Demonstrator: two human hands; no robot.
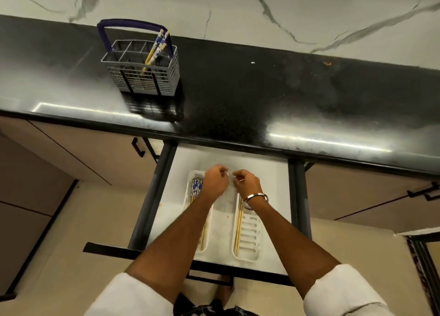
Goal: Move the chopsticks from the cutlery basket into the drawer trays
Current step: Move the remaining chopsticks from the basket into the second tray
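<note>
A grey cutlery basket (140,70) with a purple handle stands on the black counter and holds a few chopsticks (156,49) leaning to the right. Below it the drawer (262,172) is pulled out, with two white trays inside. The left tray (192,175) holds chopsticks with blue patterned tops (197,187). In the right tray (250,234) lie plain wooden chopsticks (238,225), whose far ends run under my right wrist. My left hand (215,181) and my right hand (246,184) hover between the trays' far ends, fingers curled, fingertips nearly meeting. Nothing shows in the left hand.
The glossy black counter (285,101) overhangs the back of the drawer. Dark drawer rails (298,192) run along both sides. Beige cabinet fronts with black handles (138,146) flank the drawer. A marble wall rises behind the counter.
</note>
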